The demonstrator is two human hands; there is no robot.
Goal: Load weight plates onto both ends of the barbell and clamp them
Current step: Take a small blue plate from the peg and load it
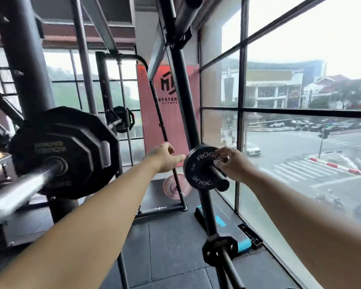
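Here, just off the middle of the view toward 5 o'clock, a small black Rogue plate (200,174) sits on a storage peg (217,174) that juts from a black rack upright (183,90). The right hand (231,163) has its grip clamped on this plate: fingers curl over the rim at about 1 o'clock, and the thumb presses the face beside the peg. The left hand (165,157) has its grip apart, fingers straight, the tips just beside the plate's rim at 10 o'clock; whether they touch it I cannot tell.

At 9 o'clock the barbell (19,188) points its chrome sleeve toward the camera and carries a large black plate (65,151). Farther out at 5 o'clock another small plate (220,250) hangs on a lower peg. A red plate (173,187) leans near the upright's foot on the dark floor (165,236), and a window (300,80) fills the side from 1 to 4 o'clock.
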